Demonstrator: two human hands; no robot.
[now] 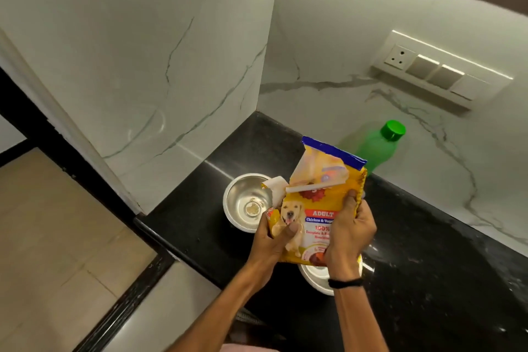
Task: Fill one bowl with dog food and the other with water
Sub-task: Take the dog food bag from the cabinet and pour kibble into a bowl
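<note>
A yellow dog food bag [318,208] with a torn-open top is held upright above the black counter [428,280]. My left hand [271,240] grips its lower left edge and my right hand [348,231] grips its right side. Behind the bag to the left stands a steel bowl [243,203] with only a light spot showing on its bottom. A second steel bowl [314,276] sits under the bag and my right wrist, mostly hidden. A green water bottle [377,146] with its cap on stands against the back wall.
Marble walls close the counter's left and back sides, forming a corner. A white switch and socket panel [437,71] is on the back wall at right. The counter's front edge drops to a tiled floor [57,223] at left.
</note>
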